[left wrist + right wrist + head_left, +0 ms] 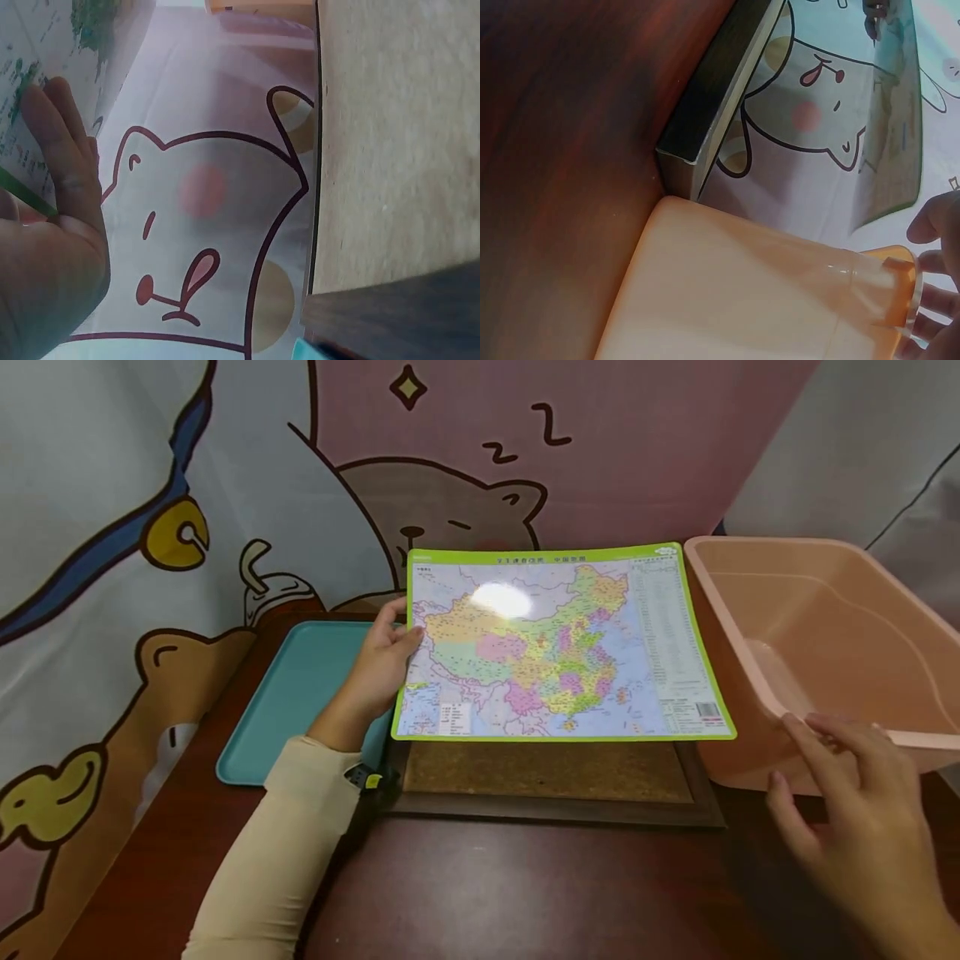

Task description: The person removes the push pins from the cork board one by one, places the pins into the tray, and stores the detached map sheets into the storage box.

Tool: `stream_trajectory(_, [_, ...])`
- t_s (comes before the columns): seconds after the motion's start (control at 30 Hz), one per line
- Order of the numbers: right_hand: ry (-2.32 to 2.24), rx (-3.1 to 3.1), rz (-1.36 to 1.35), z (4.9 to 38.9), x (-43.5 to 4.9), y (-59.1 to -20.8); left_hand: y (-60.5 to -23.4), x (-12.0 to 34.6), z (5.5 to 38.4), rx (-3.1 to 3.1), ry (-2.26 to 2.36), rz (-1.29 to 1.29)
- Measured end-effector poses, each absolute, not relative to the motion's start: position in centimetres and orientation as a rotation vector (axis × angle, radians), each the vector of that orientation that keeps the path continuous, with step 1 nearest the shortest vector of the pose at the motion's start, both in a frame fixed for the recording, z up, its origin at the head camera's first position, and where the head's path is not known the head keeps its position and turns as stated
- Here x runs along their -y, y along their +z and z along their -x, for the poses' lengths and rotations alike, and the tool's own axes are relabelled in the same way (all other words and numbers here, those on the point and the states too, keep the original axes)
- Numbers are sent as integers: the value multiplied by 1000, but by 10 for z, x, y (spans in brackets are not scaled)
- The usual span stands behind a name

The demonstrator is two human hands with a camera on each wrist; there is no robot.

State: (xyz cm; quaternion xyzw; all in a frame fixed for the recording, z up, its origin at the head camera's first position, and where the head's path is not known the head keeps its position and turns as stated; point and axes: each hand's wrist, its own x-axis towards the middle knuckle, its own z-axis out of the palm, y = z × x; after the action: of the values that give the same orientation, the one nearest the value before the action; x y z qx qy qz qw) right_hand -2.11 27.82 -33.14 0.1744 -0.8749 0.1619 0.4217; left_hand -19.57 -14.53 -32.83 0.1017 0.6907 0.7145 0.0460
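Note:
A laminated map sheet (525,652) with a green border is held up by its left edge in my left hand (382,660). The thumb lies on its printed face, and fingers show against the other face in the left wrist view. Beneath the sheet lies a dark-framed board (547,772) with a brown surface, partly covered from sight. My right hand (862,827) is at the near left rim of a pink plastic bin (832,635), its fingertips at the rim and its thumb apart. In the right wrist view, several fingers overlap the bin's rim (909,292).
A teal tray (300,693) lies left of the framed board, partly behind the left forearm. All stand on a dark reddish-brown table (480,885). A cartoon-printed curtain (450,485) hangs close behind the table.

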Motion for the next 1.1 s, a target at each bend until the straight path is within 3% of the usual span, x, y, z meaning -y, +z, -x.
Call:
stream_trajectory(0.6, [380,2194,-286,2,-224,-374,-345,145,202,-2013,2247,-396])
stream_trajectory(1.1, [279,2196,-230,-16,-177,-362,-346,151,205,-1908,2265,-473])
